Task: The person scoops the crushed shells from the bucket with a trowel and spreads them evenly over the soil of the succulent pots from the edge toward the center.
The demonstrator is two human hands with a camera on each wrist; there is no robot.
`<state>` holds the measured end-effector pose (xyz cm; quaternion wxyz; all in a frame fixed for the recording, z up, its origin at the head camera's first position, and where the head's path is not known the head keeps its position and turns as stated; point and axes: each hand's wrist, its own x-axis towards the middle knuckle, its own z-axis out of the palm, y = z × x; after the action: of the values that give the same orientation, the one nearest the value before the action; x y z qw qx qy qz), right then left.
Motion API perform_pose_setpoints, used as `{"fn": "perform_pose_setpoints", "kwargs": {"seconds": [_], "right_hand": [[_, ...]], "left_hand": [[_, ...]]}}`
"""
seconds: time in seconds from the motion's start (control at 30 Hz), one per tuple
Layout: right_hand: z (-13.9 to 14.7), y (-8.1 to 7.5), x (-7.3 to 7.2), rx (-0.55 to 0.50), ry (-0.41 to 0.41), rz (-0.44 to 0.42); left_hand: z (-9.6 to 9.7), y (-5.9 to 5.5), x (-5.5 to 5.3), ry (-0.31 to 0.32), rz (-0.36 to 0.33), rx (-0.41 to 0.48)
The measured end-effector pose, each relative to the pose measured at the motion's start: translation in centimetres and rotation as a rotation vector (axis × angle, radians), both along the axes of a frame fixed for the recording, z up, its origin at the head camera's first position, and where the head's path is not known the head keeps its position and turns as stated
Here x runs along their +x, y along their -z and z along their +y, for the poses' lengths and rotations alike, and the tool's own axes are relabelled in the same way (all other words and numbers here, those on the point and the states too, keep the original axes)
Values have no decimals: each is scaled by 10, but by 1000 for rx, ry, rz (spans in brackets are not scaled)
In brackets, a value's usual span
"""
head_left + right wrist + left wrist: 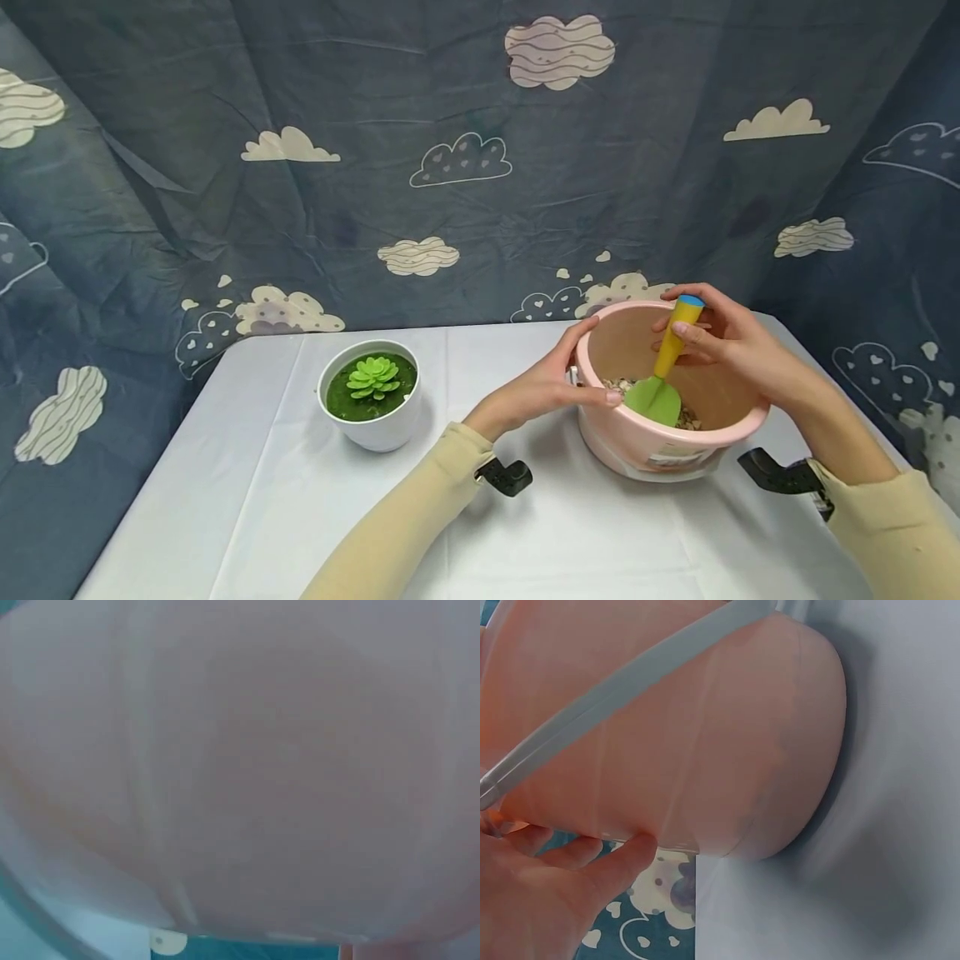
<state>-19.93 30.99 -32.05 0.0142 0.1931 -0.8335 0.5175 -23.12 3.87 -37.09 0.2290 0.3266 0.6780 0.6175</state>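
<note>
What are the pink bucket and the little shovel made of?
The pink bucket seems smooth, softly shiny plastic, evenly colored and molded-looking. The little shovel seems plastic too, fairly matte, in flat green and yellow; painted metal is possible.

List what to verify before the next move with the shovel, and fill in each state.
1. Right hand grips the shovel: ok.
2. Left hand holds the bucket at its side: ok.
3. Bucket upright on the table: ok.
4. Loose bits in the bucket: ok.
5. Blade tip under the bits: cannot tell, the near rim hides it.
6. Plant standing apart from the bucket: ok.
</note>
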Motion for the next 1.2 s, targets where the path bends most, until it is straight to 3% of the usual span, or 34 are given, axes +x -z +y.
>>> {"fn": "perform_pose_setpoints", "kwargs": {"seconds": [0.27, 0.43, 0.57, 0.63, 0.83, 1.2], "right_hand": [[2, 0, 2, -46, 169, 88], [4, 0, 2, -184, 251, 90], [5, -2, 4, -251, 265, 154], [5, -2, 4, -216, 243, 195], [4, -4, -3, 31, 148, 264], [10, 0, -14, 112, 135, 252]], "left_hand": [[-1, 0, -1, -2, 1, 40], [-2, -1, -1, -14, 17, 35], [-1, -2, -1, -23, 27, 40], [0, -1, -1, -25, 25, 40], [1, -1, 0, -29, 13, 39], [-1, -2, 1, -23, -18, 26]]}}
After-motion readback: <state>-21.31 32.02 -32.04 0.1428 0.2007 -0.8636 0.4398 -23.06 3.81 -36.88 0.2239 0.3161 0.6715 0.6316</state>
